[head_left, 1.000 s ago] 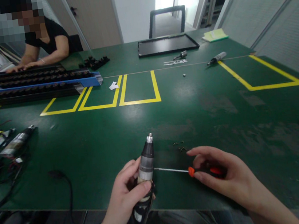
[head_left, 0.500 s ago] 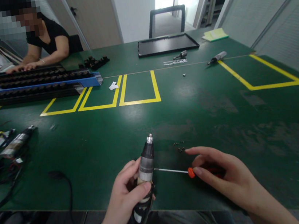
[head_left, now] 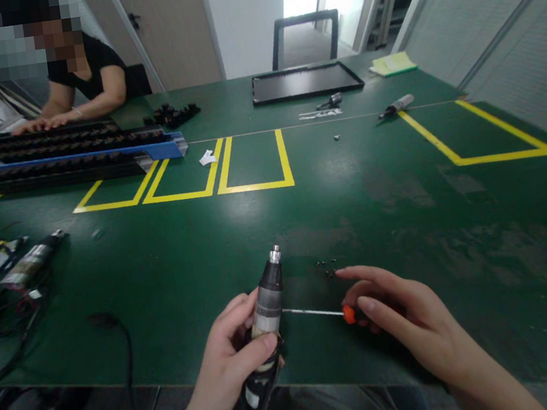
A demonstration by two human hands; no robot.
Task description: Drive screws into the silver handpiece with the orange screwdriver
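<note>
An electric screwdriver [head_left: 269,303], grey and black with a metal nose pointing up and away, is wrapped in my left hand [head_left: 241,344] near the table's front edge. My right hand [head_left: 404,315] is closed around the handle of a thin screwdriver [head_left: 312,311] with an orange collar; most of that handle is hidden by the fingers. Its shaft points left, and the tip meets the side of the electric screwdriver's body. My right index finger is stretched out beside several small dark screws [head_left: 331,273] lying on the green table [head_left: 184,257].
At the left lie a second electric screwdriver [head_left: 33,260] and tangled cables [head_left: 13,333]. Long black and blue rails [head_left: 170,146] stand at the back left, where a co-worker [head_left: 106,86] leans. A black tray [head_left: 308,83] and another power screwdriver [head_left: 397,105] lie farther back.
My right thumb has lifted slightly and shifted off the orange collar. The electric screwdriver and my left hand have hardly moved.
</note>
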